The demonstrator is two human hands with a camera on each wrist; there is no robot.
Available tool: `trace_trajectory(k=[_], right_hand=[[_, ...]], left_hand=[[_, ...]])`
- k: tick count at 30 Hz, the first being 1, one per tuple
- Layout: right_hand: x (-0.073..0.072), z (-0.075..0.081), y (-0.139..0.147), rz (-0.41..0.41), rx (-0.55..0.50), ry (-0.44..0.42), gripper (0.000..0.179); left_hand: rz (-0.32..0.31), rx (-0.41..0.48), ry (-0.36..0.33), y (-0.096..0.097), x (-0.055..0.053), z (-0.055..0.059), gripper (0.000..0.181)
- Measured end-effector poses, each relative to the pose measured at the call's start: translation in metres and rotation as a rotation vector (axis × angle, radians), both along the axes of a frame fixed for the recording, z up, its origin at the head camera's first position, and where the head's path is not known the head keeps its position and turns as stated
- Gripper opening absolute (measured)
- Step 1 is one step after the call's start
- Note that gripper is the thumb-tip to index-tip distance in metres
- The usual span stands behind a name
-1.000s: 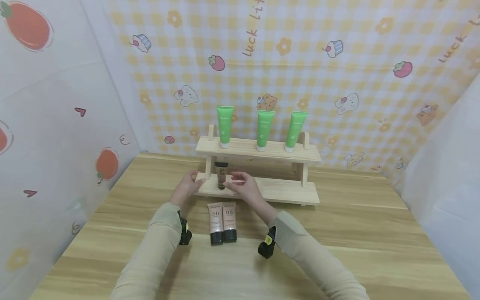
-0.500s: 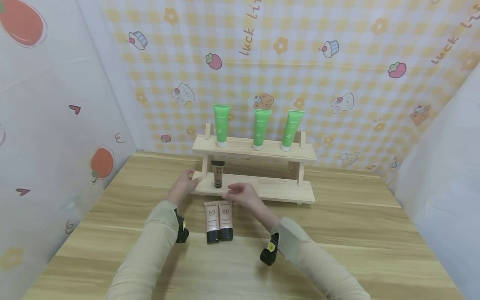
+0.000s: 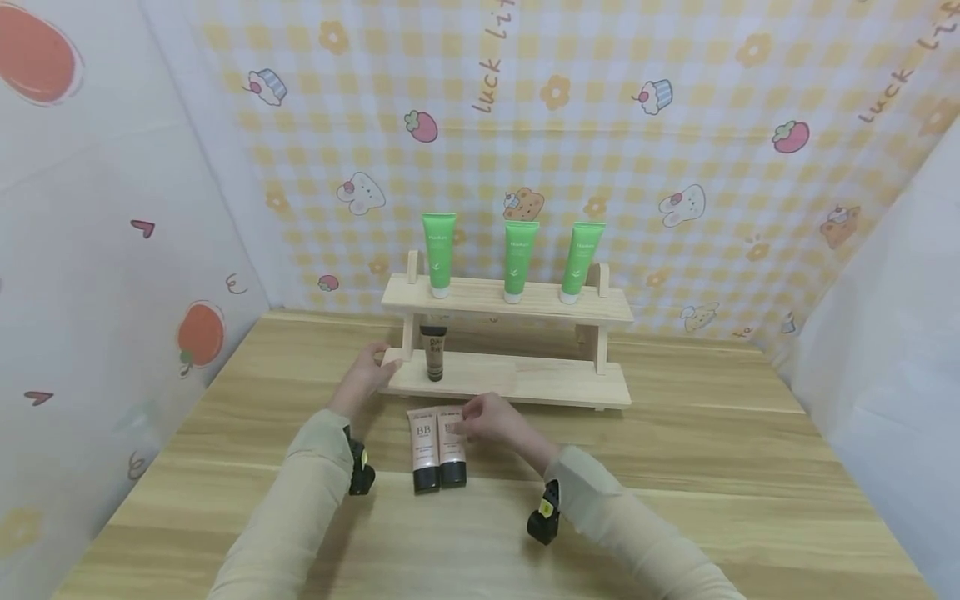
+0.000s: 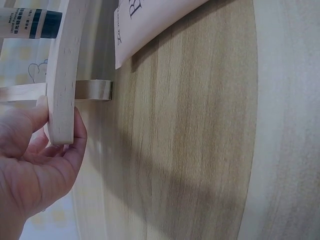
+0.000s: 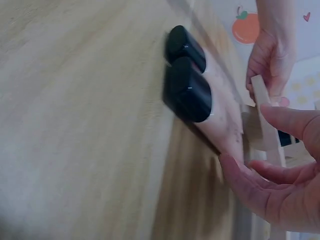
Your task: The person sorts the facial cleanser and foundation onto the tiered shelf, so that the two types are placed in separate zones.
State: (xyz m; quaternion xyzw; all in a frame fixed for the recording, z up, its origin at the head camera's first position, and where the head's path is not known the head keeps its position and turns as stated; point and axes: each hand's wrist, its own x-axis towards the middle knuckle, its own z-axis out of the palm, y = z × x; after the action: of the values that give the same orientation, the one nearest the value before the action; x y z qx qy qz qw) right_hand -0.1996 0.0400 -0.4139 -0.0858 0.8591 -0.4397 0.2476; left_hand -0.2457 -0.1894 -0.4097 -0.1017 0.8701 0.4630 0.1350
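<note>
My left hand (image 3: pixel 367 375) grips the left end of the lower board of a two-tier wooden display shelf (image 3: pixel 555 382), thumb on top and fingers underneath, as the left wrist view shows. My right hand (image 3: pixel 498 421) is over the right one of two pinkish BB cream tubes (image 3: pixel 452 446) lying side by side on the table. In the right wrist view its fingertips are right at that tube's edge, with the thumb held well apart. The left BB cream tube (image 3: pixel 424 442) lies against it, black caps towards me. A small brown tube (image 3: pixel 434 354) stands upright on the lower board, near its left end.
Three green tubes (image 3: pixel 519 260) stand spaced out along the upper board (image 3: pixel 472 292). The shelf stands near the back of the wood-grain table (image 3: pixel 697 450), before a yellow-checked cloth backdrop (image 3: pixel 600 158). A white printed sheet (image 3: pixel 112 217) hangs at the left.
My right hand has let go of the brown tube, leaving it standing on the lower board, and has come down towards me to the BB cream tubes. My left hand stays on the shelf's end.
</note>
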Motion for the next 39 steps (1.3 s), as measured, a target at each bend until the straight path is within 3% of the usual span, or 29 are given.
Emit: trace_trajectory(k=[6,15,27,39], right_hand=[[0.003,-0.009,-0.006,-0.039,0.015,-0.032,0.063],[0.007,-0.013,-0.015,-0.078,0.013,-0.091,0.051],[0.005,-0.016,-0.02,-0.072,-0.001,-0.126,0.034],[0.001,-0.022,-0.02,-0.093,-0.075,-0.164,0.044]], left_hand=[[-0.005,0.007,0.007,0.001,0.0,0.0,0.06],[-0.008,-0.005,0.012,0.002,0.006,0.002,0.06],[-0.013,0.014,0.0,0.001,0.002,0.002,0.06],[-0.005,0.018,0.0,-0.002,0.001,0.001,0.06]])
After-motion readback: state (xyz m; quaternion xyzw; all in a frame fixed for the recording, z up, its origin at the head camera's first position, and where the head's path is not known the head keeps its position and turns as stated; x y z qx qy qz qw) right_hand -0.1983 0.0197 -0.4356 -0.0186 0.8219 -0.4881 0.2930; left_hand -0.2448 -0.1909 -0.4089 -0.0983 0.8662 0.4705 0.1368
